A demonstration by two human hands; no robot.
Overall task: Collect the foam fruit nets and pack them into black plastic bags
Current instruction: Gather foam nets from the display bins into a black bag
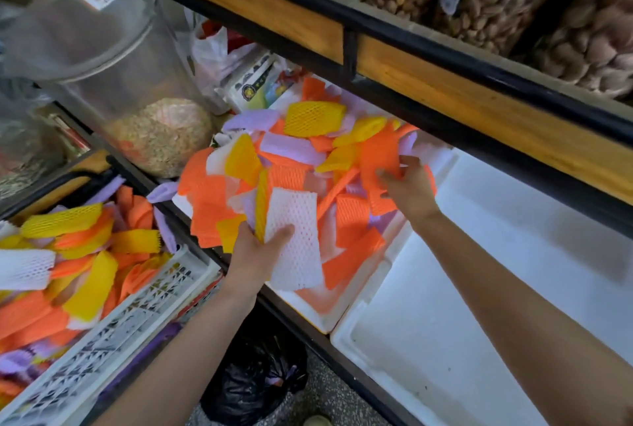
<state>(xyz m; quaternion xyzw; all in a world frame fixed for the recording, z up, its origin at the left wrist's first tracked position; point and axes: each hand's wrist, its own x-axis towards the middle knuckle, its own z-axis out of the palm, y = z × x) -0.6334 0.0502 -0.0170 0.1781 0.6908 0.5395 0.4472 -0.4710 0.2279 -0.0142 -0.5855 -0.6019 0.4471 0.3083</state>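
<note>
A heap of orange, yellow, purple and white foam fruit nets point(301, 155) fills a white foam box point(329, 317) on the lower shelf. My left hand point(255, 251) grips a bunch of nets at the heap's near edge, with a white net point(296, 240) on top under my thumb. My right hand point(406, 184) reaches into the heap's right side and its fingers curl round an orange net point(378, 155). A black plastic bag point(257, 381) stands on the floor below, between my arms, with a bit of purple net showing in its mouth.
A white slatted crate point(137, 319) at the left holds more nets. An empty white foam box point(479, 305) sits to the right. A clear lidded jar of grain point(126, 83) stands behind the heap. The wooden shelf point(445, 83) above carries jars of nuts.
</note>
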